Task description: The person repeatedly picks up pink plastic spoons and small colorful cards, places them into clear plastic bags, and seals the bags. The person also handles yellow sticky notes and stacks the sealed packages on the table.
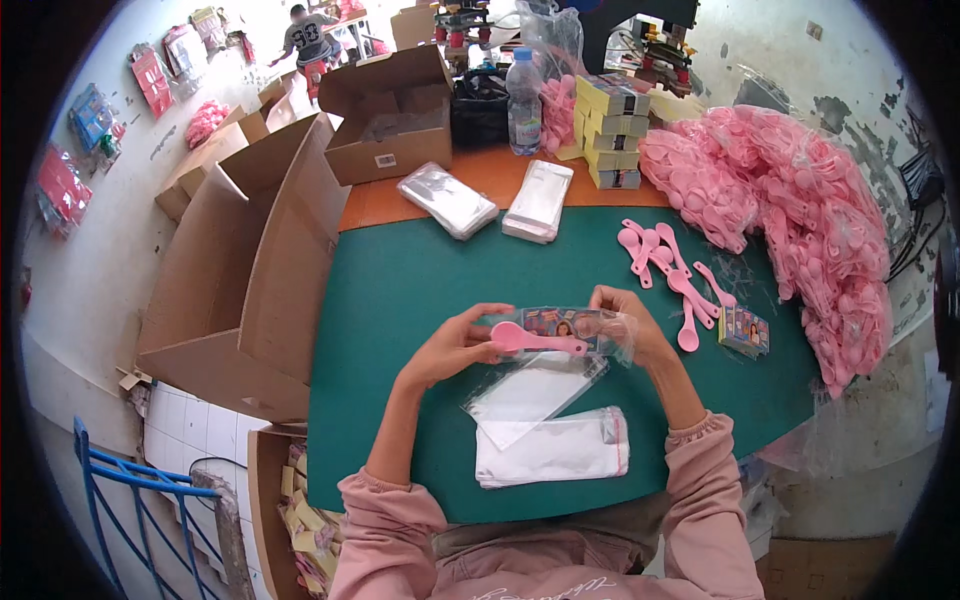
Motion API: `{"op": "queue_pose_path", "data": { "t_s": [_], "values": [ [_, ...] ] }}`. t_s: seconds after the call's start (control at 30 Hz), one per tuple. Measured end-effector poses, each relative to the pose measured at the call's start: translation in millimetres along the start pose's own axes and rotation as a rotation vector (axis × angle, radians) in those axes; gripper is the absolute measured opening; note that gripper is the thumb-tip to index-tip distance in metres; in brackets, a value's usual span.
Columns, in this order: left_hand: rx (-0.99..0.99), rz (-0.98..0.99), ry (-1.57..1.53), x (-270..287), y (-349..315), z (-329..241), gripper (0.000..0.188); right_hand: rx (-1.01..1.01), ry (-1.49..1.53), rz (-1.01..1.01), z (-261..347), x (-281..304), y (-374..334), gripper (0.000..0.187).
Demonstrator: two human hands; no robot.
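Note:
Between my hands I hold a clear plastic bag (625,350) with a pink spoon (545,342) and a colourful printed card (560,320) in it. My left hand (462,343) grips the end by the spoon's bowl, thumb in front. At the other end, by the bag's loose edge, my right hand (638,325) is closed on the plastic. Below them, a loose clear bag (525,400) lies slantwise over a stack of flat bags (555,450). Several loose pink spoons (680,285) and a small stack of printed cards (745,330) lie to the right.
Bagged pink spoons (800,200) are heaped at the right. Two packs of clear bags (447,200) lie at the back, near a water bottle (523,105) and stacked card bundles (612,130). Cardboard boxes (290,230) stand left of the green table (400,270). Another person (308,40) sits far off.

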State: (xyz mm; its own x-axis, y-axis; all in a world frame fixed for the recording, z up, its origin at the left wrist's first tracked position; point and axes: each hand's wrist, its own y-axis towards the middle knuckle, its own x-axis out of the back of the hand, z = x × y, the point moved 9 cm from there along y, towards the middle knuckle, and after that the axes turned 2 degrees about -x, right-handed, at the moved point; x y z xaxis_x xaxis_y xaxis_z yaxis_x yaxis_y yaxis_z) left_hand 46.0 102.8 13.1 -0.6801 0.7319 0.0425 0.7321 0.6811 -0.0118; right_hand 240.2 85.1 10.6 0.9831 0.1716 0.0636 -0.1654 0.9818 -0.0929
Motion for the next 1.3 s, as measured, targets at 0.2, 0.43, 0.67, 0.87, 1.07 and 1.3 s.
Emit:
{"op": "queue_pose_path", "data": {
  "t_s": [0.2,0.43,0.67,0.87,1.07,1.3],
  "values": [
    [0.129,-0.117,-0.165,11,-9,15,0.043,-0.024,0.037,0.147,11,-21,-11,0.020],
    [0.080,-0.083,-0.141,-12,3,9,0.041,0.107,0.045,-0.165,18,-4,-15,0.008],
    [-0.182,-0.356,0.111,5,4,5,0.043,0.170,-0.222,-0.351,39,12,-22,0.017],
    [0.149,-0.128,-0.532,-33,4,23,0.052,0.491,-0.641,-0.414,70,-36,-33,0.028],
    [0.212,-0.099,-0.336,-32,2,27,0.053,0.457,-0.886,-0.160,50,-72,-32,0.026],
    [0.233,-0.123,-0.340,-34,1,29,0.049,0.501,-0.958,-0.138,40,-84,-30,0.020]
  ]
}}
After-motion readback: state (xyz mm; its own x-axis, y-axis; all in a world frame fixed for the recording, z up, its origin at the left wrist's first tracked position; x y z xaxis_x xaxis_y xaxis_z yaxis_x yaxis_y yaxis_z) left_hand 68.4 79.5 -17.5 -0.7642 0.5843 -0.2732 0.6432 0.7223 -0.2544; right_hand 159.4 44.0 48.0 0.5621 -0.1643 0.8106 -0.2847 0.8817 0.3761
